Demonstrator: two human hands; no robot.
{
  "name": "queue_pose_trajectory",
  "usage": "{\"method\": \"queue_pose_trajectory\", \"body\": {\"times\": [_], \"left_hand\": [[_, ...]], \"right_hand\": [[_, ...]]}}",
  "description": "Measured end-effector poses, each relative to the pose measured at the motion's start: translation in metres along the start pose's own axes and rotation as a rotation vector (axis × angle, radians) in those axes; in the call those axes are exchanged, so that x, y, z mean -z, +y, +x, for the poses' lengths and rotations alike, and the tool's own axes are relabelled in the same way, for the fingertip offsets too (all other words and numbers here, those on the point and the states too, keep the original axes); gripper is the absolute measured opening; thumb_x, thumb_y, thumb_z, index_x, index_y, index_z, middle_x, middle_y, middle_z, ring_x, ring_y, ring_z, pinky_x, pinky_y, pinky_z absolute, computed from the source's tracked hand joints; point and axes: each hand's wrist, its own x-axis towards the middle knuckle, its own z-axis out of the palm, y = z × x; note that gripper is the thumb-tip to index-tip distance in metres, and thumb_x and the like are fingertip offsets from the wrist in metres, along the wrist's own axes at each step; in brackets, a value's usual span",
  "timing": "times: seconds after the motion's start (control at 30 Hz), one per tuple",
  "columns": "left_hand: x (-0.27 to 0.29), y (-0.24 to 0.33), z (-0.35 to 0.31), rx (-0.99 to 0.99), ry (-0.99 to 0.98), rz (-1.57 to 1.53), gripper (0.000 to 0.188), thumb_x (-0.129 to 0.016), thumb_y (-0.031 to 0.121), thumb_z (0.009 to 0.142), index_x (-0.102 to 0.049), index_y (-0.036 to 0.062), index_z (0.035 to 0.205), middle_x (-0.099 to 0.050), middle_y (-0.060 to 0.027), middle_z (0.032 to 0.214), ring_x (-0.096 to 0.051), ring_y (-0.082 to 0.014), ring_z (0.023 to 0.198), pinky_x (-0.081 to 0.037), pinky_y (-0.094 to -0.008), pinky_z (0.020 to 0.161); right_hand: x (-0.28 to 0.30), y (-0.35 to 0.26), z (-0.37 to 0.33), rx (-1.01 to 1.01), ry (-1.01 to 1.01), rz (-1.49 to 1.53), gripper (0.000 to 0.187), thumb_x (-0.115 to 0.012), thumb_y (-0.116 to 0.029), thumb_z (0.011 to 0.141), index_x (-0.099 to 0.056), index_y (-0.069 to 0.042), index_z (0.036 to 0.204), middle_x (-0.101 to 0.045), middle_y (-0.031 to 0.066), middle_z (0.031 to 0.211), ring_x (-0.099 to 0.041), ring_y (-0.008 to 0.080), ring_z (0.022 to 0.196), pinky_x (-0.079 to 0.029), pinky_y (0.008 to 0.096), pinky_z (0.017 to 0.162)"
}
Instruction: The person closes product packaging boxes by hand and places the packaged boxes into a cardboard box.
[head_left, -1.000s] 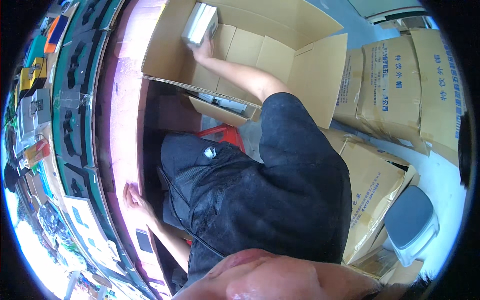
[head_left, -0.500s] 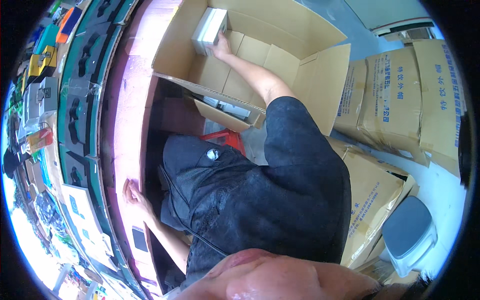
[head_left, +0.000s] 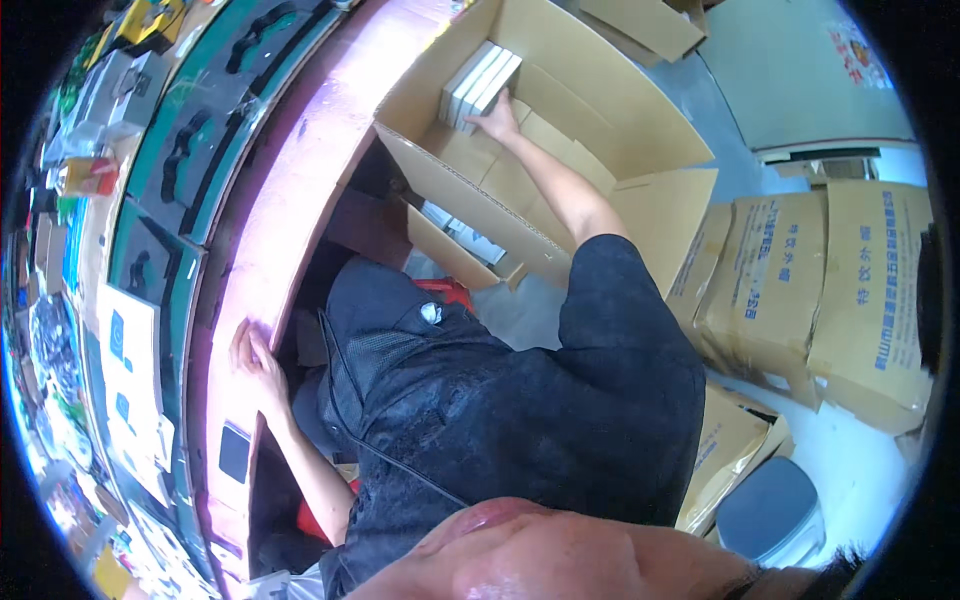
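In the far-left corner of an open cardboard carton, several slim white boxes stand side by side. My right hand reaches into the carton and grips the nearest of them, thumb and fingers spanning its end. Part of that grip is hidden by the hand itself. My left hand lies on the edge of the pinkish bench, its fingers stretched out and holding nothing. Close to its wrist, a dark phone-like slab rests on the bench.
Under the open carton, another cardboard box holds white items. Large taped cartons stand at the right, with a grey-lidded bin nearer me. Black foam trays line the green work surface at the left.
My view has shifted, so the carton sits farther right in the picture. The white boxes now show as a row of slabs, with my right hand still at them. My left hand stays on the bench.
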Motion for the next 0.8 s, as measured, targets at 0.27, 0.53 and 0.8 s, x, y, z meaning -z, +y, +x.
{"method": "queue_pose_trajectory", "body": {"times": [0.27, 0.53, 0.8], "left_hand": [[0.004, 0.005, 0.01, 0.036, 0.02, -0.021, 0.029, -0.061, 0.021, 0.109, -0.078, -0.0002, 0.119, -0.076, -0.0151, 0.125, -0.07, -0.0345, 0.118, -0.054, -0.0431, 0.105], [0.0, -0.008, -0.012, 0.102, 0.097, -0.203, 0.023, -0.066, 0.011, 0.099, -0.076, -0.0034, 0.114, -0.072, -0.0219, 0.127, -0.07, -0.0398, 0.118, -0.055, -0.0452, 0.104], [0.081, 0.009, 0.015, -0.084, 0.448, -0.266, 0.023, -0.077, 0.005, 0.09, -0.076, 0.0013, 0.112, -0.075, -0.0167, 0.113, -0.072, -0.0354, 0.107, -0.058, -0.0436, 0.094]], "right_hand": [[0.021, -0.013, -0.003, -0.031, -0.066, -0.02, 0.151, -0.104, -0.04, 0.061, -0.006, 0.016, 0.162, -0.03, 0.0325, 0.167, -0.034, 0.0396, 0.156, -0.029, 0.0395, 0.131], [0.071, -0.09, 0.008, 0.099, 0.067, -0.156, 0.038, -0.078, -0.026, 0.089, -0.071, 0.006, 0.109, -0.077, 0.0228, 0.108, -0.073, 0.0337, 0.103, -0.055, 0.0482, 0.093], [0.105, -0.361, -0.061, 0.902, 0.334, 0.336, 0.048, -0.068, 0.004, 0.099, -0.058, 0.006, 0.145, -0.063, 0.0203, 0.145, -0.063, 0.0295, 0.132, -0.05, 0.042, 0.113]]}}
